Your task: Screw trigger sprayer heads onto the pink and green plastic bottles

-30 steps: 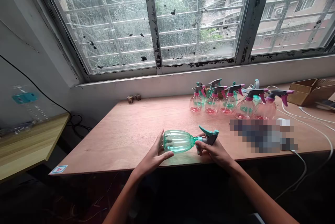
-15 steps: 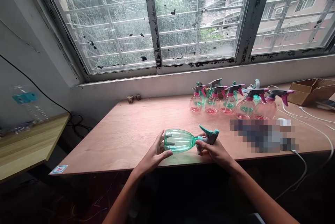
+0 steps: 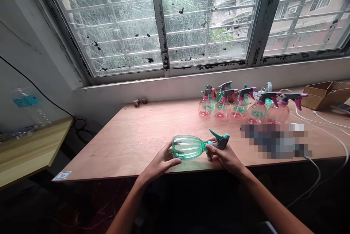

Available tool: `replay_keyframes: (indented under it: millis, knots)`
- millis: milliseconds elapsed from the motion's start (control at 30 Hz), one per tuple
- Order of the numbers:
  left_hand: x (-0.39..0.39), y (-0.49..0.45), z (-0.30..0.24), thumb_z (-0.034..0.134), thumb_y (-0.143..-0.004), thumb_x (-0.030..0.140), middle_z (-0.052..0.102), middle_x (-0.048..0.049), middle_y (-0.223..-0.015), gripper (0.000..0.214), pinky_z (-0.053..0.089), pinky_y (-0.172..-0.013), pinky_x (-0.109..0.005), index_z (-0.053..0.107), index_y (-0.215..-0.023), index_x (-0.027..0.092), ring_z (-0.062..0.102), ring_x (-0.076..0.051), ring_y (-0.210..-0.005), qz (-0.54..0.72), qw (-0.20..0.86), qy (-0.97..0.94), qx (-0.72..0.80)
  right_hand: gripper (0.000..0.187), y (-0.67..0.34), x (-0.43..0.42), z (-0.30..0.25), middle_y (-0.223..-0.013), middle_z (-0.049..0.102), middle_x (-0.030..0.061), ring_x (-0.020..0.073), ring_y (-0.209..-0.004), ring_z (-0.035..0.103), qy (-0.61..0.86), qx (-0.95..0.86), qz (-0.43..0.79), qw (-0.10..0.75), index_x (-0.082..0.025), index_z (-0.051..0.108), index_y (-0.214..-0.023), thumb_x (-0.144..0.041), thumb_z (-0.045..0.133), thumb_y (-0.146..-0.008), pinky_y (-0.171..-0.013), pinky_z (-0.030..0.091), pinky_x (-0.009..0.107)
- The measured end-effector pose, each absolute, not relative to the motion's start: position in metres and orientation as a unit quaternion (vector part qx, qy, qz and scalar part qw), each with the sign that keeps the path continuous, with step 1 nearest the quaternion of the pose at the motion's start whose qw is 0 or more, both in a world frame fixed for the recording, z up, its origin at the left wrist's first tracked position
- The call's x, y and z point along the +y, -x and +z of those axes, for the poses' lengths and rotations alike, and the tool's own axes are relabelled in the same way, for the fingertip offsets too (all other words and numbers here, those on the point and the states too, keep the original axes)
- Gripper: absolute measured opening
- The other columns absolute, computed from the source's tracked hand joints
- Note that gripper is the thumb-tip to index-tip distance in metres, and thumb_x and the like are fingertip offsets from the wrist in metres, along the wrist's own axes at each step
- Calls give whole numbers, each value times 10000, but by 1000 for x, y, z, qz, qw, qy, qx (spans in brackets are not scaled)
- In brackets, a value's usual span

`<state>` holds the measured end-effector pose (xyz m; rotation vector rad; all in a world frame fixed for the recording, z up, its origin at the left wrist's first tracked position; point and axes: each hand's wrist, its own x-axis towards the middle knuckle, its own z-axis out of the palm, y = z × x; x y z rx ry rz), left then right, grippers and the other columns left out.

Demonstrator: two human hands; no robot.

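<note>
A green see-through spray bottle point(image 3: 188, 147) lies sideways just above the near edge of the wooden table point(image 3: 131, 135), its teal and grey trigger head point(image 3: 220, 141) pointing right. My left hand point(image 3: 161, 161) wraps round the bottle's base end, thumb under it and fingers behind. My right hand point(image 3: 222, 155) grips the neck and trigger head. Both hands are closed on the same bottle.
Several pink and green spray bottles point(image 3: 240, 104) stand in a cluster at the back right. A cardboard box point(image 3: 325, 93) sits at the far right, with white cables point(image 3: 325, 122) trailing over the table. A blurred patch point(image 3: 276, 141) lies right of my hands. A second wooden table point(image 3: 30, 152) stands left.
The bottle and both hands have shifted very slightly; the grip on base and neck is unchanged.
</note>
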<state>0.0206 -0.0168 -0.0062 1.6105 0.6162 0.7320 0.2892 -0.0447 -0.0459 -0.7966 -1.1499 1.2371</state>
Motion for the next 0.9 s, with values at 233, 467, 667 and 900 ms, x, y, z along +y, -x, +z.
replay_keyframes:
  millis: [233, 467, 667, 900]
  knots:
    - [-20, -19, -10, 741, -834, 214, 262, -150, -1613, 1041, 357, -1136, -509, 10, -1559, 367, 438, -333, -1381, 321, 586, -691, 278, 317, -289, -42, -47, -620, 634, -20, 138, -512, 571, 344, -486, 532, 602, -194, 580, -920, -418, 776, -811, -531, 448, 290]
    - [-21, -21, -4, 693, -879, 272, 334, -143, -1583, 837, 335, -1158, -483, 201, -1556, 296, 426, -322, -1389, 315, 587, -697, 264, 302, -290, -42, -49, -612, 631, -21, 144, -517, 573, 340, -493, 528, 603, -194, 585, -929, -413, 765, -824, -538, 447, 296]
    - [-23, -21, -7, 723, -853, 235, 312, -172, -1587, 1014, 353, -1130, -522, 7, -1561, 358, 493, -332, -1339, 322, 580, -694, 278, 316, -290, -43, -47, -628, 635, -16, 139, -518, 574, 343, -494, 533, 595, -188, 592, -905, -429, 774, -811, -535, 445, 291]
    - [-19, -21, -6, 696, -876, 249, 309, -144, -1597, 902, 343, -1153, -497, 119, -1566, 312, 398, -337, -1413, 312, 587, -695, 274, 350, -289, -45, -43, -643, 636, -15, 142, -527, 580, 353, -492, 536, 588, -194, 595, -916, -459, 785, -789, -540, 445, 292]
